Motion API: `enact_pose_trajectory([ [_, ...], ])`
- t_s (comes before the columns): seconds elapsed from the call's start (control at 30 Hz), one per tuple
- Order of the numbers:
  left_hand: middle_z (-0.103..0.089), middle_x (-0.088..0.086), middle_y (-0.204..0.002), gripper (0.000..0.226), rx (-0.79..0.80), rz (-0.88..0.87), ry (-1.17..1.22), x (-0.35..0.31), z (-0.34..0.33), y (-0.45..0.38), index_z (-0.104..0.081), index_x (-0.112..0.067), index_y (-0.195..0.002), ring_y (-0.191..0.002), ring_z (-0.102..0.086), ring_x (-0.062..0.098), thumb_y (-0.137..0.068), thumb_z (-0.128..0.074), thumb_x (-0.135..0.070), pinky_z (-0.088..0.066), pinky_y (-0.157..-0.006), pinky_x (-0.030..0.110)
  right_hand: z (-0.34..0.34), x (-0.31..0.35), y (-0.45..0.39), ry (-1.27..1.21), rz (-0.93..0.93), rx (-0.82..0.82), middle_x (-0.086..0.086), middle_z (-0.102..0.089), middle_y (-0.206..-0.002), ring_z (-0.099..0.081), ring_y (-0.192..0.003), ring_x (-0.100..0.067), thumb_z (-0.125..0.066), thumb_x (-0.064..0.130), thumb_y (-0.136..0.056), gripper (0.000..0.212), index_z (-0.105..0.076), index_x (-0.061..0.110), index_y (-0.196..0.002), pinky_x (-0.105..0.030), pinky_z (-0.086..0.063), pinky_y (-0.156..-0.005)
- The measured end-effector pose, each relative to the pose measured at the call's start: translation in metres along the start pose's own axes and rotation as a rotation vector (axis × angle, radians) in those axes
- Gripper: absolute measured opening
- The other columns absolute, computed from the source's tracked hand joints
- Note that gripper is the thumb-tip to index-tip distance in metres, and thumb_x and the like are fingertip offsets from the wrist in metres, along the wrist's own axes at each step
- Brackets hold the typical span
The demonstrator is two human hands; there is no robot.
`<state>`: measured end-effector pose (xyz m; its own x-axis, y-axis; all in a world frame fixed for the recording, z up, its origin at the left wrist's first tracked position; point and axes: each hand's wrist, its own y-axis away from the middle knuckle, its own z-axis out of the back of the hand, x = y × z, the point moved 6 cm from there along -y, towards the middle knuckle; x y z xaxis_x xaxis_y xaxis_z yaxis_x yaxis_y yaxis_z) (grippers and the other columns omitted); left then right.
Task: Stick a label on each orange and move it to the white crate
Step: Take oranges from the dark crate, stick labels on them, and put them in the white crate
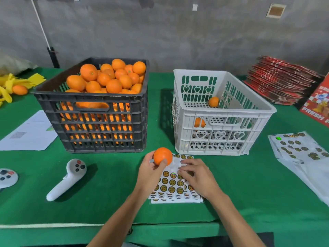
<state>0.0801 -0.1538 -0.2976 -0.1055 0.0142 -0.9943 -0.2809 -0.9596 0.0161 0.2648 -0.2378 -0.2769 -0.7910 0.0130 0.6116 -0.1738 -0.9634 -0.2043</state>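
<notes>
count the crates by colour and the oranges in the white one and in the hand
Black crates: 1
White crates: 1
Oranges seen in the white crate: 2
Oranges held in the left hand: 1
Total: 5

A table [110, 202] covered in green felt carries everything here. On it stand a black crate [92, 122] to the left and a white crate [222, 122] to the right, apart from each other. Just in front of them lies a sticker sheet [175, 191]. Two white controllers rest toward the left: one [65, 179] near the middle, another [7, 177] at the edge. A printed paper [30, 132] lies beside the black crate. More sticker sheets [299, 148] spread at the right, behind them a red stack [277, 81], possibly flattened cartons. Yellow pieces and a loose orange [20, 89] sit far left.
</notes>
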Motion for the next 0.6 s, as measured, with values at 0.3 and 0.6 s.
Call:
enact_pose_trajectory([
  [0.3, -0.073, -0.011, -0.113, 0.054, 0.000, 0.011, 0.026, 0.000, 0.001, 0.001, -0.053, -0.027, -0.139, -0.094, -0.073, -0.002, -0.092, -0.077, -0.035, -0.052, -0.072, 0.010, 0.012, 0.003, -0.009, -0.422, -0.258, -0.122, 0.008, -0.075, -0.082, -0.066, -0.079, -0.008, -0.073, 0.033, -0.094, 0.015, -0.080, 0.024, -0.084, -0.035, -0.054, -0.084],
  [0.6, -0.078, -0.008, -0.109, 0.059, 0.007, -0.075, 0.234, -0.051, 0.012, -0.001, -0.066, -0.022, -0.128, -0.100, -0.076, 0.014, -0.079, -0.081, -0.049, -0.059, -0.089, 0.032, 0.063, 0.096, -0.033, -0.385, 0.083, -0.451, 0.010, -0.063, -0.097, -0.065, -0.087, -0.011, -0.074, 0.017, -0.094, 0.009, -0.075, 0.026, -0.094, -0.015, -0.049, -0.075],
])
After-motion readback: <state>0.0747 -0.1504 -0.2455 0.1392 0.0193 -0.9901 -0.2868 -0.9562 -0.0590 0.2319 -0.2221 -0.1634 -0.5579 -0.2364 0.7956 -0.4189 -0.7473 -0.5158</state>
